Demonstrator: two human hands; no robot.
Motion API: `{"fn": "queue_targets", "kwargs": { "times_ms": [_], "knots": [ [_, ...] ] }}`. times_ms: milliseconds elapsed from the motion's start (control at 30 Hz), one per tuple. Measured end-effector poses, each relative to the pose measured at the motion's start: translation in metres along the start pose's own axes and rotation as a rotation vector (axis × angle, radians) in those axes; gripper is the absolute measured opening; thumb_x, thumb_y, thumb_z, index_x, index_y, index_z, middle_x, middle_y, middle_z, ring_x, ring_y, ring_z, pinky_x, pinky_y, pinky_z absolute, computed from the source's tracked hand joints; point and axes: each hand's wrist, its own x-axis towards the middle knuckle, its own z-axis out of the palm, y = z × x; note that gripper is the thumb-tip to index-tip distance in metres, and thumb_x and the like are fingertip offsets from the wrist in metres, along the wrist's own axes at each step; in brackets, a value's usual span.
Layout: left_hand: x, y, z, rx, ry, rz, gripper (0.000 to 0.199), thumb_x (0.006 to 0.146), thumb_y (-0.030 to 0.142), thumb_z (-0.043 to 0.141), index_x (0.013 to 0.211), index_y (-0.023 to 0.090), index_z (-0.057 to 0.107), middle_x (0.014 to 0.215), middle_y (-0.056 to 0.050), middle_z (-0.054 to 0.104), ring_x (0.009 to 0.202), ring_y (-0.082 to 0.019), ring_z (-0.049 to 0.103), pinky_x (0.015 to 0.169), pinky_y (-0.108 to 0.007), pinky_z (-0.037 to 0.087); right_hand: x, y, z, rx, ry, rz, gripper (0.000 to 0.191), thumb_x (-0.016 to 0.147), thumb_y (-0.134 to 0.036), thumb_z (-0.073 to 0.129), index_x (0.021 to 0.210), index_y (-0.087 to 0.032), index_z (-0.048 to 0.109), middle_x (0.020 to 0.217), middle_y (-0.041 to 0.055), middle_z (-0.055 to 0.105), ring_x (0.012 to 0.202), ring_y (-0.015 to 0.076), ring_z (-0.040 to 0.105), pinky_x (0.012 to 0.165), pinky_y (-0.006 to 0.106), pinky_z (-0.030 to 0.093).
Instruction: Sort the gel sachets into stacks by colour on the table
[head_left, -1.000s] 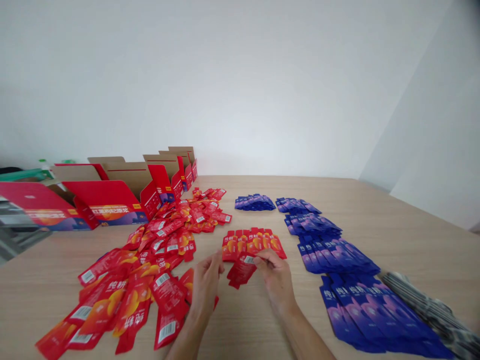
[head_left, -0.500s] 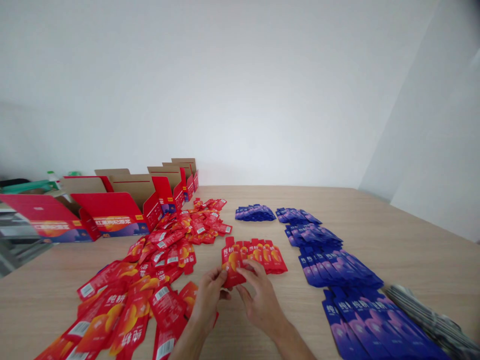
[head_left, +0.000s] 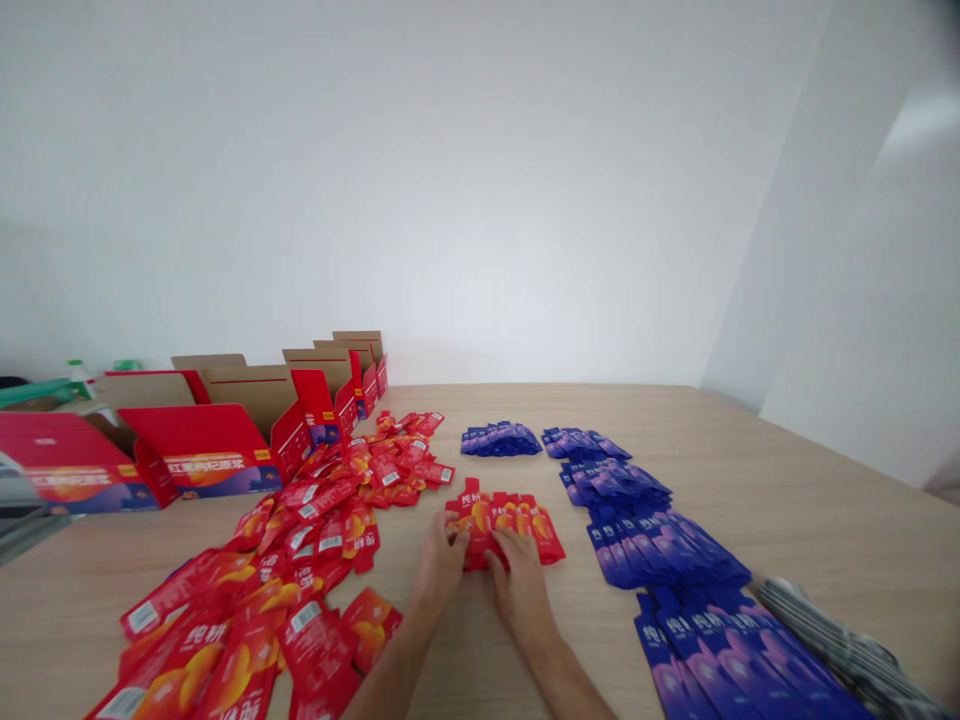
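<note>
Grip on the pouch: fingertips of the left hand [head_left: 441, 565] and right hand [head_left: 523, 585] meet the front red pouch [head_left: 474, 515] from either side; whether either pinches it cannot be told.
Pouch from the hands: at 2 o'clock from the left, at 10 o'clock from the right, touching both, neither plainly nearer.
Pouch's long axis: 12 to 6 o'clock, narrow tab pointing to 12, printed face up.
Pouch's place: mid-table, at the left end of a fanned red row [head_left: 545, 532], which stretches toward 3 o'clock.
Farther out: loose red pouches [head_left: 319, 645] toward 9 o'clock, blue pouches [head_left: 652, 545] toward 3.
</note>
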Motion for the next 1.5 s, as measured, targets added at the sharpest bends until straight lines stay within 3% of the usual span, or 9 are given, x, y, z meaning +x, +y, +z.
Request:
{"fn": "queue_targets", "kwargs": {
  "times_ms": [67,200,433,567,700,867,1067,1400,1500],
  "knots": [
    [0.003,-0.012,0.002,0.123,-0.017,0.067,0.025,0.077,0.030,0.060,0.095,0.015,0.067,0.087,-0.009,0.073,0.082,-0.022,0.068,0.080,-0.035,0.053,0.000,0.002,0.002,-0.047,-0.019,-0.003,0.026,0.089,-0.026,0.056,0.111,-0.023,0.071,0.113,0.0106,0.070,0.105,0.0305,0.060,0.096,0.055,0.047],
    [0.006,-0.028,0.004,0.313,-0.053,0.158,0.035,0.086,0.024,0.043,0.108,0.015,0.069,0.113,-0.013,0.071,0.107,-0.024,0.064,0.099,-0.039,0.046,0.000,0.003,0.006,-0.102,-0.021,-0.011,0.025,0.089,-0.025,0.056,0.108,-0.024,0.072,0.110,0.0103,0.071,0.100,0.0307,0.059,0.092,0.053,0.047],
    [0.001,-0.030,0.009,0.621,-0.164,0.245,0.050,0.085,0.020,0.039,0.129,0.013,0.061,0.132,-0.013,0.062,0.126,-0.024,0.051,0.113,-0.038,0.032,0.000,0.011,0.010,-0.202,-0.015,-0.013,0.024,0.088,-0.025,0.056,0.105,-0.024,0.073,0.106,0.0093,0.072,0.097,0.0301,0.059,0.091,0.048,0.045],
    [-0.010,-0.025,0.011,0.820,-0.208,0.205,0.061,0.080,0.017,0.040,0.140,0.011,0.050,0.144,-0.011,0.052,0.137,-0.023,0.038,0.117,-0.036,0.021,-0.001,0.010,0.010,-0.296,-0.059,0.052,0.027,0.089,-0.021,0.052,0.106,-0.021,0.074,0.111,0.0092,0.072,0.105,0.0298,0.057,0.098,0.045,0.040],
    [-0.018,-0.019,0.011,0.967,-0.228,0.150,0.062,0.083,0.017,0.036,0.144,0.015,0.047,0.148,-0.009,0.047,0.138,-0.025,0.033,0.115,-0.039,0.021,-0.002,0.012,0.008,-0.357,-0.120,0.068,0.036,0.086,-0.016,0.049,0.113,-0.022,0.072,0.120,0.0075,0.069,0.113,0.0297,0.054,0.101,0.043,0.038],
    [-0.018,-0.023,0.009,1.018,-0.208,0.170,0.059,0.086,0.016,0.032,0.142,0.022,0.051,0.150,-0.005,0.045,0.139,-0.028,0.031,0.112,-0.043,0.024,-0.003,0.021,0.007,-0.428,-0.138,0.070,0.048,0.082,-0.011,0.042,0.120,-0.024,0.070,0.128,0.0048,0.065,0.122,0.0300,0.050,0.101,0.045,0.035],
    [-0.016,-0.030,0.007,1.000,-0.261,0.197,0.067,0.079,0.012,0.040,0.145,0.021,0.046,0.152,-0.002,0.044,0.142,-0.029,0.024,0.116,-0.044,0.016,-0.005,0.032,0.006,-0.502,-0.144,0.109,0.063,0.070,-0.006,0.046,0.124,-0.029,0.067,0.131,0.0012,0.064,0.129,0.0315,0.045,0.102,0.046,0.031],
    [-0.031,-0.006,-0.001,0.980,-0.250,0.206,0.068,0.076,0.016,0.044,0.144,0.021,0.046,0.152,-0.005,0.043,0.143,-0.028,0.025,0.116,-0.045,0.017,-0.005,0.038,0.007,-0.536,-0.054,0.027,0.050,0.079,-0.014,0.042,0.121,-0.024,0.069,0.125,0.0049,0.067,0.123,0.0331,0.049,0.098,0.049,0.035],
    [-0.037,0.003,-0.011,1.013,-0.176,0.181,0.066,0.076,0.018,0.045,0.142,0.020,0.047,0.152,-0.008,0.041,0.142,-0.031,0.027,0.114,-0.048,0.019,-0.006,0.033,0.010,-0.527,-0.036,-0.028,0.044,0.083,-0.019,0.043,0.116,-0.023,0.071,0.123,0.0061,0.068,0.119,0.0335,0.051,0.100,0.050,0.034]
  ]
}}
